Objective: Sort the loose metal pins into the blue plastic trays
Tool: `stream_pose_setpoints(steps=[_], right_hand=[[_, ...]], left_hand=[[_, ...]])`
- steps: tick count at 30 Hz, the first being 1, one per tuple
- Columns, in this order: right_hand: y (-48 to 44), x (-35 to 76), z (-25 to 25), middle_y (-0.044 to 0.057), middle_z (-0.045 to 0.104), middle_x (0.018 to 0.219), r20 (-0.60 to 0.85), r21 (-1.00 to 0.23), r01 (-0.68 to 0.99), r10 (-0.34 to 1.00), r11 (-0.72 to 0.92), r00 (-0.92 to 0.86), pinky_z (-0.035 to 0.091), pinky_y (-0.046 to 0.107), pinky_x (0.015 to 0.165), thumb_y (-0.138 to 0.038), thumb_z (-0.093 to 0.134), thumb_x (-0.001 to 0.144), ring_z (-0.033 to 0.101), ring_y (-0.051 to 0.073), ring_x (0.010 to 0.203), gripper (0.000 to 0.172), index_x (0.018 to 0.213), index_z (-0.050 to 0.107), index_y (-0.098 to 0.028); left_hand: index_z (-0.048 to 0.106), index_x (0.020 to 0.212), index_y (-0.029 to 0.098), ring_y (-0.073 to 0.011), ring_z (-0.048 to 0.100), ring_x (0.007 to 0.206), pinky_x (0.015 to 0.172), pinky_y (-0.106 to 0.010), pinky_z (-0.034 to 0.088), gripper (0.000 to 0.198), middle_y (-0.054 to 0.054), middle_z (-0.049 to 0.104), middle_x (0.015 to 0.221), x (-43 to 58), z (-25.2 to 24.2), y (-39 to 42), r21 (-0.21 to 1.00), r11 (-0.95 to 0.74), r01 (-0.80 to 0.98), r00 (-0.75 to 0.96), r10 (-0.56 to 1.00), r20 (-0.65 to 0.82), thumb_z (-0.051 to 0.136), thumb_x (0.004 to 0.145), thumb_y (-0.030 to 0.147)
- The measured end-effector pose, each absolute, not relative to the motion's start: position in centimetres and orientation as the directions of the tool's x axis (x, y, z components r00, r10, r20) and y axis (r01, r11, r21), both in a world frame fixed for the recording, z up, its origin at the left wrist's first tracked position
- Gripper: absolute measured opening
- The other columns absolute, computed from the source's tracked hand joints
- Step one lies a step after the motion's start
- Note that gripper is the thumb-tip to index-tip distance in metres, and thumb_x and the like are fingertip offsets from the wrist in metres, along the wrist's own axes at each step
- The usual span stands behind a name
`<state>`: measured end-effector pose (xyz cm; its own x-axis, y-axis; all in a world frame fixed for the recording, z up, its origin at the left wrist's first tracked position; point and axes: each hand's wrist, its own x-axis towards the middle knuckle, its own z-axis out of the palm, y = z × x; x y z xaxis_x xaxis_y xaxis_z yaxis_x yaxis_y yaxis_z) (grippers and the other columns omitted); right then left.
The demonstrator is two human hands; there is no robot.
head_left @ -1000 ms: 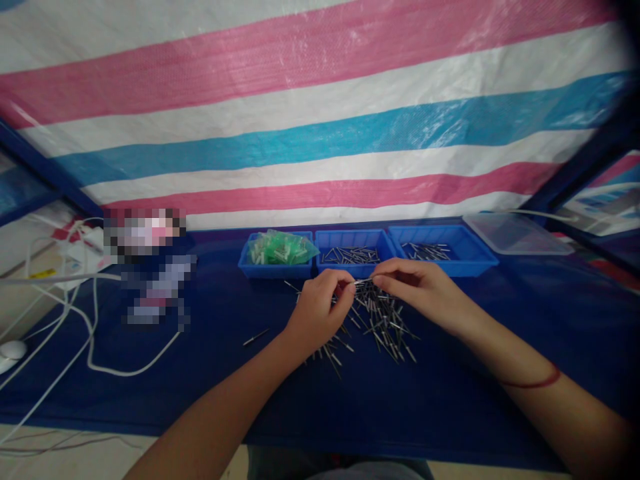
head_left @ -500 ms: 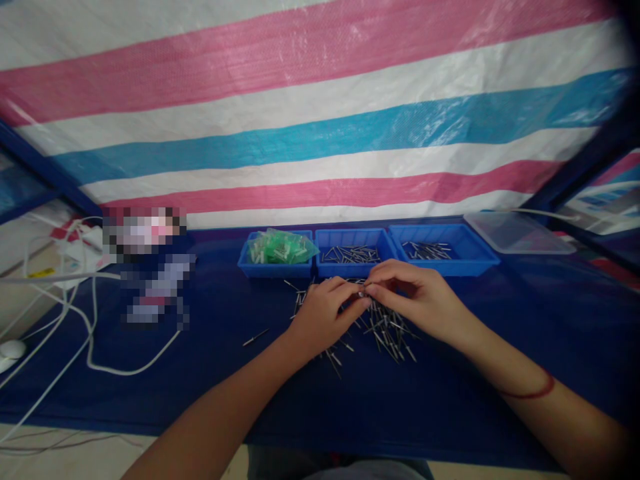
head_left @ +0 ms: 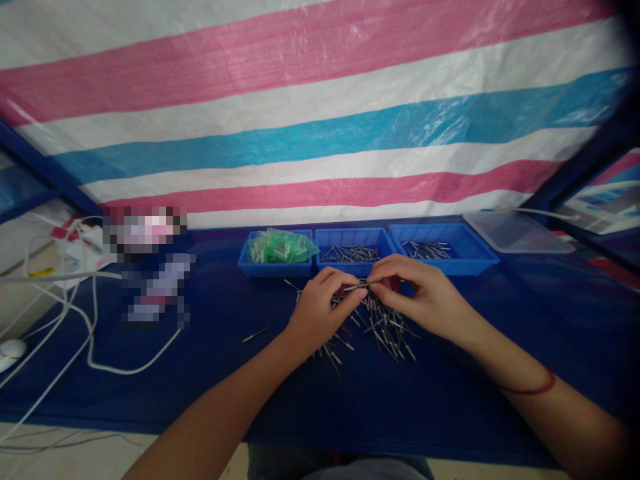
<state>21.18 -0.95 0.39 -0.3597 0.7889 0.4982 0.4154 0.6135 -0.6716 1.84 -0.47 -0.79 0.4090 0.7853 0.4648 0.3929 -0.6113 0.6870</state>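
Note:
A loose pile of thin metal pins (head_left: 383, 327) lies on the blue table (head_left: 450, 400). Above it, my left hand (head_left: 323, 310) and my right hand (head_left: 423, 297) meet fingertip to fingertip. Between them they pinch one small metal pin (head_left: 359, 287), held roughly level. A red string circles my right wrist. One stray pin (head_left: 256, 335) lies apart to the left of my left hand.
Three blue trays stand behind the pile: the left tray (head_left: 275, 267) holds a green bag of parts, the middle tray (head_left: 353, 261) and right tray (head_left: 450, 257) hold pins. A clear plastic lid (head_left: 515, 233) lies far right. White cables (head_left: 90, 333) and a mouse (head_left: 11, 349) lie left.
My hands closed together low over the pile half a second ago; now they have risen slightly and a pin shows between the fingertips.

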Motion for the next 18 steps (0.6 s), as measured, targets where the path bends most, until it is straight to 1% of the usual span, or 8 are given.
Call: stream_pose_setpoints(steps=[3, 5, 8, 11, 14, 16, 18], right_hand=[[-0.8, 21.3, 0.4, 0.005, 0.062, 0.090, 0.506, -0.601, 0.464, 0.759, 0.651, -0.410, 0.048, 0.030, 0.067, -0.022, 0.056, 0.085, 0.058, 0.015, 0.076, 0.009, 0.088, 0.064, -0.021], [-0.7, 21.4, 0.5, 0.006, 0.063, 0.091, 0.506, -0.566, 0.494, 0.751, 0.660, -0.424, 0.048, 0.031, 0.070, -0.023, 0.054, 0.086, 0.059, 0.017, 0.080, 0.010, 0.088, 0.064, -0.021], [-0.3, 22.2, 0.7, 0.006, 0.064, 0.092, 0.521, -0.518, 0.593, 0.777, 0.617, -0.354, 0.048, 0.032, 0.070, -0.025, 0.052, 0.086, 0.060, 0.018, 0.082, 0.012, 0.086, 0.063, -0.021], [0.4, 23.8, 0.9, 0.005, 0.064, 0.084, 0.557, -0.462, 0.745, 0.811, 0.482, -0.179, 0.045, 0.031, 0.065, -0.027, 0.053, 0.085, 0.059, 0.019, 0.074, 0.012, 0.082, 0.063, -0.021], [1.2, 25.6, 0.9, 0.006, 0.064, 0.078, 0.584, -0.386, 0.874, 0.812, 0.294, -0.016, 0.043, 0.033, 0.064, -0.027, 0.053, 0.083, 0.058, 0.020, 0.069, 0.013, 0.078, 0.063, -0.020], [1.6, 26.7, 0.6, 0.008, 0.064, 0.077, 0.574, -0.321, 0.932, 0.817, 0.170, 0.049, 0.042, 0.035, 0.064, -0.028, 0.053, 0.082, 0.059, 0.022, 0.069, 0.015, 0.076, 0.063, -0.020], [1.9, 27.5, 0.3, 0.011, 0.065, 0.078, 0.568, -0.252, 0.965, 0.819, 0.080, 0.080, 0.042, 0.036, 0.063, -0.030, 0.052, 0.083, 0.059, 0.025, 0.070, 0.017, 0.077, 0.064, -0.019]], left_hand=[[0.063, 0.088, 0.016, -0.0140, 0.058, 0.081, 0.074, -0.025, 0.046, 0.017, -0.004, 0.062, 0.087, 1.8, -0.7, -0.5, 0.682, -0.604, 0.413, 0.392, 0.794, 0.465, 0.057, 0.087, 0.032], [0.063, 0.092, 0.016, -0.0147, 0.058, 0.082, 0.075, -0.026, 0.046, 0.020, -0.004, 0.063, 0.088, 1.8, -0.8, -0.5, 0.673, -0.604, 0.426, 0.410, 0.792, 0.452, 0.057, 0.087, 0.034], [0.061, 0.104, 0.017, -0.0168, 0.058, 0.086, 0.078, -0.029, 0.045, 0.027, -0.004, 0.064, 0.090, 1.7, -1.0, -0.5, 0.622, -0.613, 0.488, 0.470, 0.784, 0.404, 0.056, 0.087, 0.038], [0.061, 0.109, 0.021, -0.0197, 0.056, 0.094, 0.082, -0.034, 0.041, 0.028, -0.004, 0.064, 0.100, 1.4, -1.4, -0.7, 0.483, -0.652, 0.585, 0.560, 0.755, 0.341, 0.052, 0.089, 0.039], [0.061, 0.114, 0.027, -0.0219, 0.052, 0.101, 0.082, -0.036, 0.038, 0.029, -0.003, 0.062, 0.110, 1.2, -1.6, -1.0, 0.354, -0.692, 0.629, 0.638, 0.720, 0.274, 0.050, 0.091, 0.040], [0.060, 0.116, 0.029, -0.0223, 0.050, 0.103, 0.082, -0.037, 0.037, 0.030, -0.002, 0.060, 0.112, 1.0, -1.7, -1.1, 0.309, -0.708, 0.635, 0.669, 0.704, 0.237, 0.049, 0.091, 0.042], [0.061, 0.115, 0.031, -0.0220, 0.050, 0.103, 0.083, -0.037, 0.036, 0.029, -0.002, 0.059, 0.112, 1.0, -1.8, -1.2, 0.282, -0.715, 0.640, 0.684, 0.697, 0.214, 0.048, 0.091, 0.042]])
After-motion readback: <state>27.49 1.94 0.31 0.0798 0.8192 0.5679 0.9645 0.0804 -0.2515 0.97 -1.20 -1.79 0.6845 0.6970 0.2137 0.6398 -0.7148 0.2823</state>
